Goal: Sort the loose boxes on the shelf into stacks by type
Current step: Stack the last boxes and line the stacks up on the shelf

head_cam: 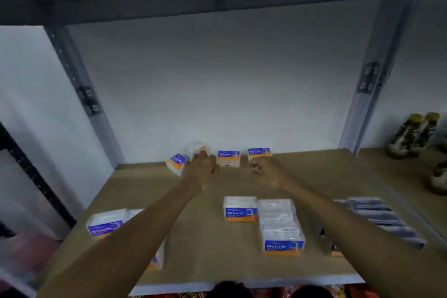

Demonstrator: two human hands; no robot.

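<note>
I'm mid-sort, reaching to the shelf's (217,261) back row. My left hand (202,164) closes on a tilted box (196,147); my right hand (267,172), loosely curled and empty, nears a Round box (258,152). Next: lift both toward the matching front stacks.

A single wide-angle head-worn camera looks forward and down into a shelf (217,261) bay from close in front, both forearms reaching away from the lens toward the back wall (217,84) (straight frame edges bow noticeably, and the picture is slightly blurred).
</note>
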